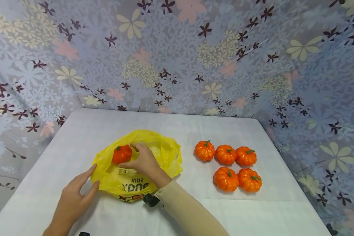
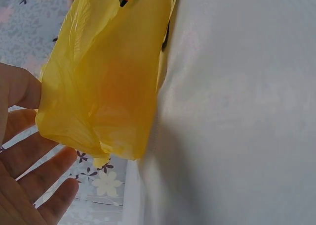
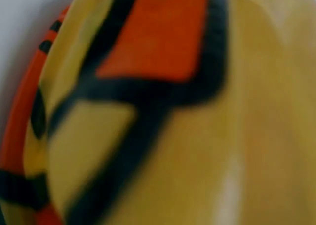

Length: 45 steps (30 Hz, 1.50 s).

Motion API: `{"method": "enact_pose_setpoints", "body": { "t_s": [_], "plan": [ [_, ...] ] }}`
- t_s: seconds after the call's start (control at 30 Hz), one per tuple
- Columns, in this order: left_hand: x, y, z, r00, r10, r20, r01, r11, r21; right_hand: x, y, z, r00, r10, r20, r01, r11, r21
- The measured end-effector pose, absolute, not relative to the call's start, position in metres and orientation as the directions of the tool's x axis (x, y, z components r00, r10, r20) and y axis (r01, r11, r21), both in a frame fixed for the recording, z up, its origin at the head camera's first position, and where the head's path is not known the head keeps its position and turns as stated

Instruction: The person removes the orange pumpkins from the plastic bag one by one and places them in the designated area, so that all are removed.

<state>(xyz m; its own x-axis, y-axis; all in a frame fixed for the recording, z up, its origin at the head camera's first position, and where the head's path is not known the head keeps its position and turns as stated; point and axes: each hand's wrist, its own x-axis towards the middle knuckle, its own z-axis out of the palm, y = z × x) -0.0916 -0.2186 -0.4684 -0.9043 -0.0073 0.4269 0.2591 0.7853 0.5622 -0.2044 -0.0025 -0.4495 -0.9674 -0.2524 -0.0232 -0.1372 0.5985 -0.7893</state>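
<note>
A yellow plastic bag (image 1: 165,160) lies on its side on the white table, its opening spread wide. One small orange pumpkin (image 1: 122,154) with a green stem sits in its left part; in the left wrist view it shows as an orange tint through the plastic. My right hand (image 1: 143,160) reaches into the bag, thumb and fingers spread apart just right of the pumpkin. The left hand (image 1: 76,193) touches the left edge of the bag, its fingers extended and thumb apart. Blurred printed plastic (image 3: 158,91) fills the right wrist view.
Several orange pumpkins stand in two rows right of the bag, among them a back-left pumpkin (image 1: 204,151) and a front-right pumpkin (image 1: 249,180). The white-covered table (image 1: 177,123) meets a flowered cloth (image 1: 177,59) behind and at the sides.
</note>
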Motion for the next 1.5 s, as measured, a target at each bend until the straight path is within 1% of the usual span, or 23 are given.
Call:
{"method": "enact_pose_setpoints", "body": {
  "t_s": [0.27,0.57,0.67,0.97,1.3,1.5],
  "plan": [
    [-0.093,-0.221,-0.469,-0.903,0.002,0.429,0.273,0.774,0.572,-0.208,-0.012,-0.455,-0.973,-0.231,-0.017,-0.129,0.599,-0.790],
    [-0.092,-0.218,-0.471,-0.904,-0.001,0.428,0.269,0.775,0.571,-0.207,-0.019,-0.469,-0.989,-0.144,-0.022,-0.058,0.528,-0.847],
    [-0.092,-0.216,-0.470,-0.902,0.001,0.432,0.272,0.779,0.566,-0.208,-0.020,-0.472,-0.989,-0.148,-0.019,-0.060,0.511,-0.857],
    [-0.094,-0.217,-0.470,-0.896,0.001,0.444,0.278,0.781,0.560,-0.208,-0.019,-0.474,-0.987,-0.162,-0.007,-0.080,0.525,-0.847],
    [-0.092,-0.218,-0.467,-0.899,-0.005,0.437,0.273,0.775,0.570,-0.199,-0.008,-0.464,-0.984,-0.176,-0.003,-0.079,0.455,-0.887],
    [-0.092,-0.217,-0.469,-0.898,-0.009,0.440,0.274,0.772,0.574,-0.196,0.002,-0.467,-0.985,-0.172,-0.021,-0.056,0.433,-0.900]
  ]
}}
